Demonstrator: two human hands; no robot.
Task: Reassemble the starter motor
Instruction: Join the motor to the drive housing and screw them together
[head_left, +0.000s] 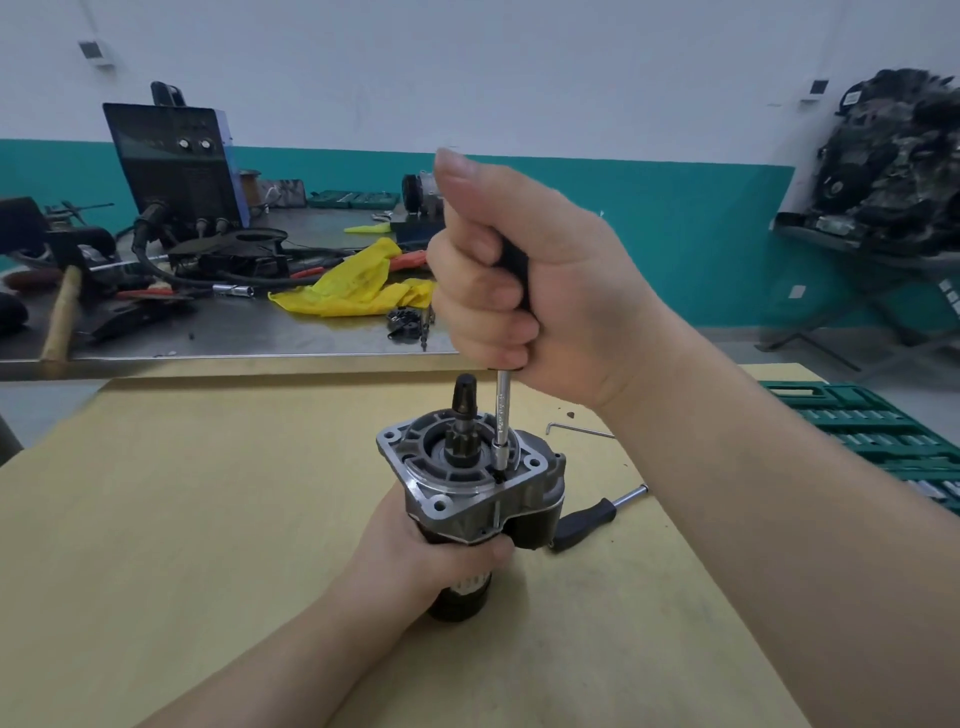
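Starter motor (470, 499) stands on end on the wooden worktop (208, 493), drive-end housing up, pinion shaft (464, 410) pointing at the ceiling. Upright seems chosen so the fastener recess in the flange faces straight up and the tool can drop in vertically.

Left hand (431, 556) wraps the motor body just under the flange, fingers curled round it; judged as bracing against twist while the fastener is turned.

Right hand (524, 275) makes a full fist round the black handle of a socket driver (502, 415), thumb on top. Shank runs straight down beside the pinion; its tip sits in the recess at the flange's right side. Fist grip suggests downward pressure plus torque.

Spare driver (592, 519) lies just right of the motor, hex key (576, 431) behind it, green socket case (872, 431) at the worktop's right edge: all within reach.
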